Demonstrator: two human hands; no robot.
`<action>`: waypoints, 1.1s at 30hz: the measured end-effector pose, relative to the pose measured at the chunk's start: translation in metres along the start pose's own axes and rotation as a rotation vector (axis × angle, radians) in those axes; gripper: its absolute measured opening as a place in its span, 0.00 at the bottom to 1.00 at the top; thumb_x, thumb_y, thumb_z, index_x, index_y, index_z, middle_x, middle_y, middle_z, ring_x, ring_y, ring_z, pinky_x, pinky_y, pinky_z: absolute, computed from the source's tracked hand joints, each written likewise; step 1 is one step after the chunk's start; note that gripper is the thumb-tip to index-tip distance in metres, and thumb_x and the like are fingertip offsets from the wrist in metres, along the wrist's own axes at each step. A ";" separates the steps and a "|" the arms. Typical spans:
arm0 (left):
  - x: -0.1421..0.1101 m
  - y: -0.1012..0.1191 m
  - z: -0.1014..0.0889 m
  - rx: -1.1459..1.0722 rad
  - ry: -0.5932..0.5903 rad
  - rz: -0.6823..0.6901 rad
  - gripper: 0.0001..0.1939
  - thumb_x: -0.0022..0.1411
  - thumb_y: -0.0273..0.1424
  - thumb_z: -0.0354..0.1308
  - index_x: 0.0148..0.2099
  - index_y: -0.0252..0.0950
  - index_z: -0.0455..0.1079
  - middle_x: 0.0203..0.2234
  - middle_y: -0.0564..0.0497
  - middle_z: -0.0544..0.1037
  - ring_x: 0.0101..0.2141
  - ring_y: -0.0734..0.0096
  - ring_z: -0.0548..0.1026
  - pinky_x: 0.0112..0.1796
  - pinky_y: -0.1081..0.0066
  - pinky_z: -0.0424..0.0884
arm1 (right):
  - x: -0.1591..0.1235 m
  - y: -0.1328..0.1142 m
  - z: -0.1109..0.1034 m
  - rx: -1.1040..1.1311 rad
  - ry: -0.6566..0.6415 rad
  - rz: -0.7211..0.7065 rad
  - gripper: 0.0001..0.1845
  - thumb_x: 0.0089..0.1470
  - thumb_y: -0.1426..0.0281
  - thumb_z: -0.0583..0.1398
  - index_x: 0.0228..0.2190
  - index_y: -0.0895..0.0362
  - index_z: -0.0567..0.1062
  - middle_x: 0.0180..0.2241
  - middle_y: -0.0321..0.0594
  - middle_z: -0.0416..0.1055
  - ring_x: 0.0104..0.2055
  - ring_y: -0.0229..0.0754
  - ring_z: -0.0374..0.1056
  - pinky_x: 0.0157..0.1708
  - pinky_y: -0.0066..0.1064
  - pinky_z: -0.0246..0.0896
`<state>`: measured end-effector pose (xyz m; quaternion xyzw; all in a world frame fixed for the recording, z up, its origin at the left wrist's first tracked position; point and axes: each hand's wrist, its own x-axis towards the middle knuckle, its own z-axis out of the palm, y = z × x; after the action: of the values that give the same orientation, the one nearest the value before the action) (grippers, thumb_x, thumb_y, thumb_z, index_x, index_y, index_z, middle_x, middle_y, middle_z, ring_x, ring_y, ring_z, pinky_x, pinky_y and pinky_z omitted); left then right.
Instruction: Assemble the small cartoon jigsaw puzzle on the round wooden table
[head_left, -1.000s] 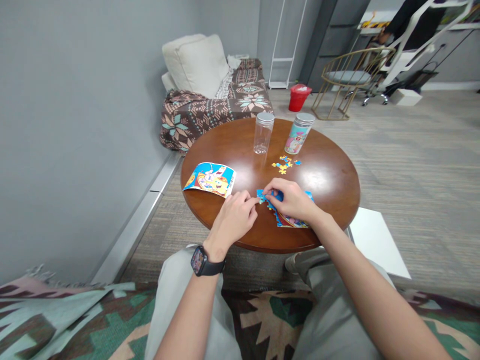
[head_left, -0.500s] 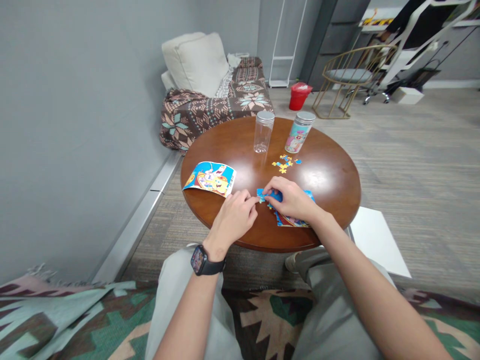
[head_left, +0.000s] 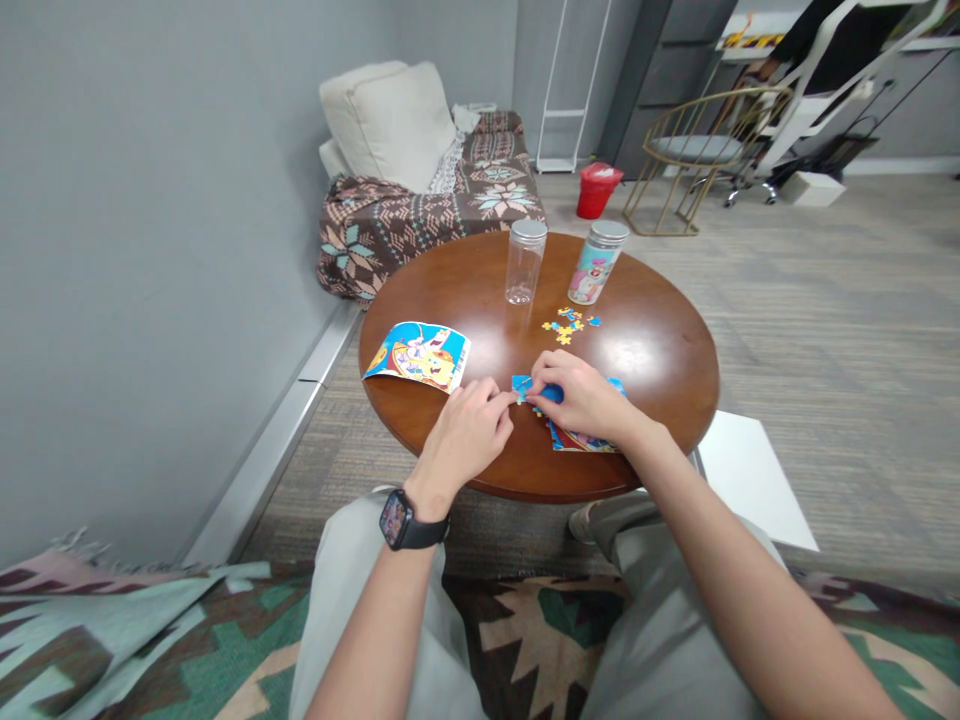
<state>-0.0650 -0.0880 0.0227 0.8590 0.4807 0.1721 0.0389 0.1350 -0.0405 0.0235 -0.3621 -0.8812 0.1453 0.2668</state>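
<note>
Left hand [head_left: 466, 428] resting a forefinger at the puzzle [head_left: 589, 441], fingers half curling, gripping nothing visible, right hand [head_left: 574, 392] bringing its fingertips close together over it, cannot tell whether they're holding a piece, puzzle lying nearside on the surface [head_left: 442, 285], loose pieces [head_left: 564, 330] sitting beyond

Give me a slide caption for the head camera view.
Left hand and right hand at a partly assembled puzzle on a brown table.
</note>
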 end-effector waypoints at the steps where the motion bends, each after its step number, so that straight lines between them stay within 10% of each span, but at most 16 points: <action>1: 0.000 0.000 0.000 0.002 -0.001 0.001 0.13 0.67 0.25 0.48 0.48 0.37 0.72 0.35 0.49 0.71 0.39 0.64 0.70 0.42 0.64 0.66 | 0.000 -0.001 -0.002 -0.018 -0.019 -0.017 0.06 0.55 0.73 0.60 0.26 0.57 0.76 0.34 0.43 0.71 0.39 0.45 0.65 0.41 0.37 0.61; 19: -0.001 0.000 0.000 0.018 -0.003 0.004 0.13 0.67 0.25 0.48 0.49 0.37 0.71 0.37 0.48 0.72 0.39 0.64 0.70 0.42 0.63 0.67 | -0.003 -0.001 -0.010 -0.123 -0.027 -0.145 0.17 0.60 0.69 0.56 0.22 0.58 0.78 0.29 0.43 0.70 0.33 0.42 0.62 0.35 0.36 0.55; 33: 0.000 0.000 0.000 0.017 -0.016 -0.002 0.13 0.67 0.26 0.48 0.49 0.36 0.70 0.37 0.48 0.71 0.40 0.63 0.70 0.43 0.62 0.67 | -0.001 -0.001 -0.007 -0.065 0.068 0.044 0.17 0.63 0.69 0.51 0.27 0.56 0.75 0.29 0.42 0.70 0.35 0.44 0.65 0.38 0.36 0.59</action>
<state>-0.0651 -0.0878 0.0230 0.8602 0.4825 0.1610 0.0356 0.1390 -0.0416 0.0298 -0.3945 -0.8677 0.1103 0.2815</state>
